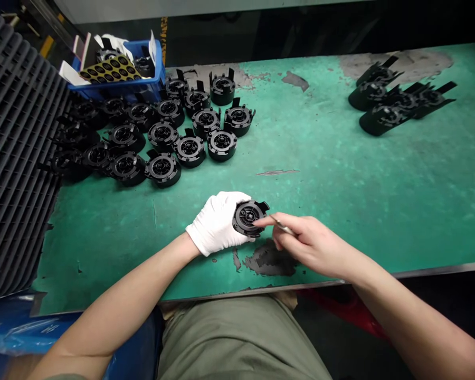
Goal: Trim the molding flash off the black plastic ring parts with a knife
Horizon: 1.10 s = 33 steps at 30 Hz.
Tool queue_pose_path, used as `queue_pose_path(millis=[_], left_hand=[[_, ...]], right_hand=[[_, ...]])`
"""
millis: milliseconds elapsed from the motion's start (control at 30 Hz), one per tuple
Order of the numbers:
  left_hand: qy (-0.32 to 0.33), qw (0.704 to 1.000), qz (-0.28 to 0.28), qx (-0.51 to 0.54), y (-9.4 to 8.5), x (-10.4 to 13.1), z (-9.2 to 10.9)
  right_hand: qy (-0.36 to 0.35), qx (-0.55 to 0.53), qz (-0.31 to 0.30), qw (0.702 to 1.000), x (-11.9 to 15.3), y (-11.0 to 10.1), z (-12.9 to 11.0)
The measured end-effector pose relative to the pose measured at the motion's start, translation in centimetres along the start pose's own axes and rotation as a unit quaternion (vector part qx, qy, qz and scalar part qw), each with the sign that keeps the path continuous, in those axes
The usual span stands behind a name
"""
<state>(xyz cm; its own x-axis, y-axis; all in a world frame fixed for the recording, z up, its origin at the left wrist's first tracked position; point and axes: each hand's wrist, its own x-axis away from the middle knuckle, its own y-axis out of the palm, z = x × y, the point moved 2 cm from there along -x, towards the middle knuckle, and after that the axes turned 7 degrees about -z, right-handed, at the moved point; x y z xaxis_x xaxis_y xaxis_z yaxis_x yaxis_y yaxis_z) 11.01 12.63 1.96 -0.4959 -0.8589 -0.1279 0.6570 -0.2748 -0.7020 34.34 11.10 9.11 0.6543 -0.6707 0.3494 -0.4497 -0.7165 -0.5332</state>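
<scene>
Green paint covers the bench (320, 174), scuffed through to grey in several spots, with a dim floor past its far edge. From where I sit at the controls, looking down through the head camera, I have the left hand (219, 224), in a white glove, wrapped around the rim of a black round part (245, 215). That part sits just right of the gloved palm, its ringed, recessed face turned up towards me and a tab sticking out at its far side.

On the other side of the part, the bare right hand (311, 245) pinches a slim tool (284, 227) in its curled fingers; blur keeps me from telling what kind. Its index finger reaches out over the part's face, and I cannot tell whether the tip touches it.

Beyond the left hand and off to its left, I see a crowd of similar black parts (163, 134) standing close together, some touching. Behind them stands a blue bin (153, 84) with a sheet of round black labels (113, 69) lying across its top. Farther left, a grey ribbed stack (13, 137) rises along the bench's end. Well beyond the right hand, towards its right, a smaller cluster (383, 120) of black parts stands with tabs raised.
</scene>
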Motion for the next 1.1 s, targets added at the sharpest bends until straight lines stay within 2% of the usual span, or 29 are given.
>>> queue_pose_path(millis=[100,267,400,533,633,733,800,900,967,1100], left_hand=[[-0.007,1.0,0.003,-0.003,-0.1,0.0,0.2],[0.0,1.0,-0.003,0.005,0.0,0.0,0.1],[-0.001,1.0,-0.004,0.001,0.0,0.1,-0.1],[0.041,0.997,-0.049,-0.038,-0.4,0.0,0.1],[0.052,0.992,-0.09,-0.068,-0.8,0.0,0.3],[0.055,0.992,-0.099,-0.062,-1.2,-0.1,0.4],[0.068,0.993,-0.096,-0.028,-1.3,0.0,0.6],[0.067,0.992,-0.102,0.034,-1.8,0.0,1.0],[0.017,0.994,-0.099,0.044,-2.4,-0.2,1.2],[-0.074,0.987,-0.134,-0.044,-2.8,-0.5,1.7]], right_hand=[[-0.032,0.041,-0.01,0.999,0.1,0.6,-0.3],[-0.031,0.046,0.086,0.995,1.0,0.6,0.2],[-0.061,0.079,0.094,0.991,1.9,1.4,-0.5],[-0.072,0.069,0.122,0.987,3.5,3.0,-1.2],[-0.08,0.05,0.136,0.986,4.2,4.7,-0.8],[-0.094,0.038,0.169,0.98,3.9,5.8,0.2],[-0.099,0.041,0.199,0.974,3.7,5.8,1.0],[-0.07,0.065,0.247,0.964,3.8,4.8,2.3],[-0.02,0.082,0.273,0.958,4.2,3.8,3.0],[0.086,0.053,0.29,0.952,4.1,2.5,3.6]])
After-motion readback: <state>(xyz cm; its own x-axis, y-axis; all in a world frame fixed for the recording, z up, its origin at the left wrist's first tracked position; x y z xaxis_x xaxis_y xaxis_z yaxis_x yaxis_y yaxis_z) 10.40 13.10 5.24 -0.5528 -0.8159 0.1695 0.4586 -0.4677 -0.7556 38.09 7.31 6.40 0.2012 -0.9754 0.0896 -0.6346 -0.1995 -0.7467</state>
